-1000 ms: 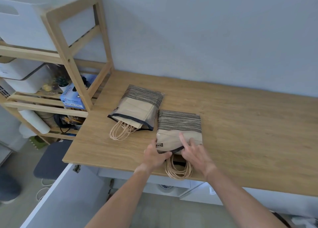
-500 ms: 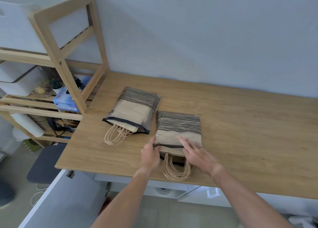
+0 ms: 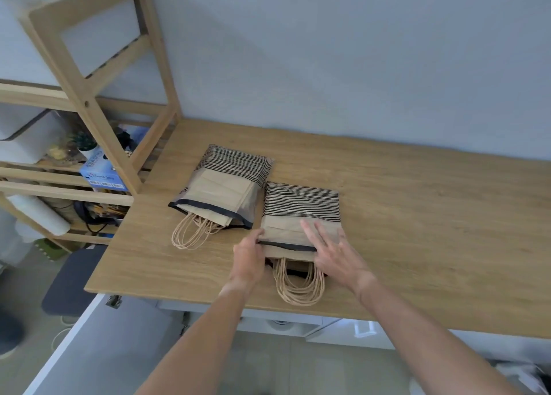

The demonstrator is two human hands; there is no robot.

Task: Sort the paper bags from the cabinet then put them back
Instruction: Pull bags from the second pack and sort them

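Note:
Two flat stacks of brown paper bags with black stripes lie on the wooden table [image 3: 417, 230]. The left stack [image 3: 222, 186] sits apart, its twine handles pointing toward me. The right stack [image 3: 298, 209] lies under my hands, its handles [image 3: 298, 287] near the table's front edge. My left hand [image 3: 249, 259] pinches the stack's near-left corner at the dark rim. My right hand [image 3: 331, 251] rests flat on top of the same stack with fingers spread.
A wooden shelf unit [image 3: 89, 96] stands at the left, holding white bins, a blue box [image 3: 101, 171] and small items. A white cabinet door [image 3: 89, 344] stands open below the table's left front corner. A grey wall runs behind the table.
The view shifted slightly. My right hand slid forward to lie flatter on the right stack, while my left hand kept its hold at the near-left corner.

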